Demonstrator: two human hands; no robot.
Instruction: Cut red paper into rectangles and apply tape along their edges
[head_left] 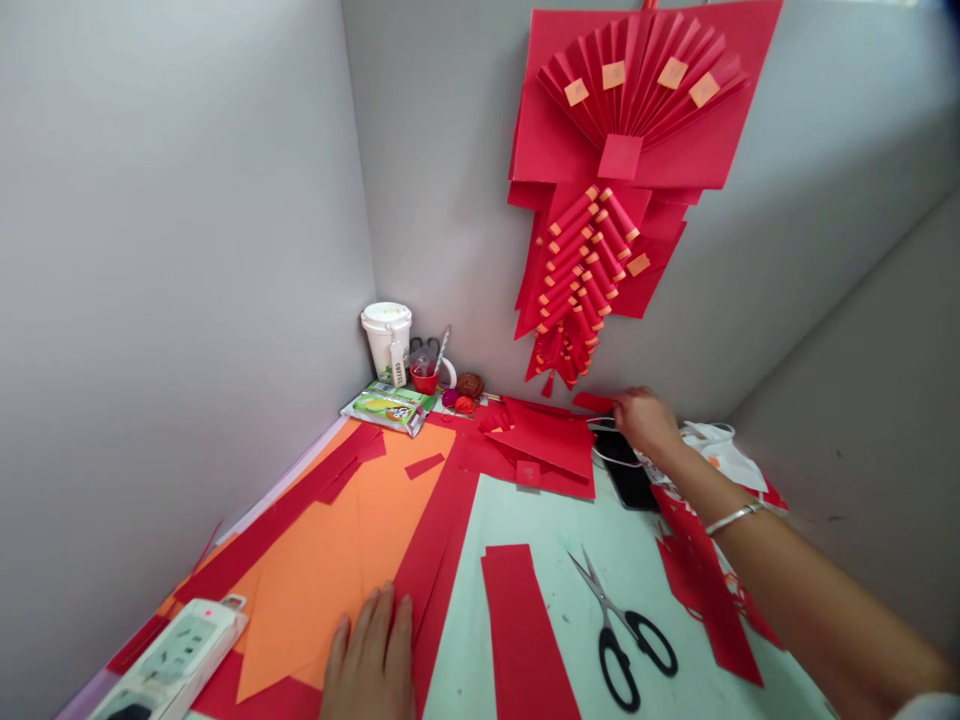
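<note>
By the wall [450,210], the right hand [649,424] seems to pinch a red strip [592,402], likely light, bendy; hold its edge. The left hand [371,665] lies flat, fingers straight.

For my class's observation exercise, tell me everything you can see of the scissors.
The scissors have two slim silver blades, metal by their look, slightly open, and black loop handles, probably plastic, spread apart. They lie on the pale green tabletop, right of a red strip and not touching it. The tips point away from the person and a little left. Neither the left hand nor the right hand touches them.
</note>
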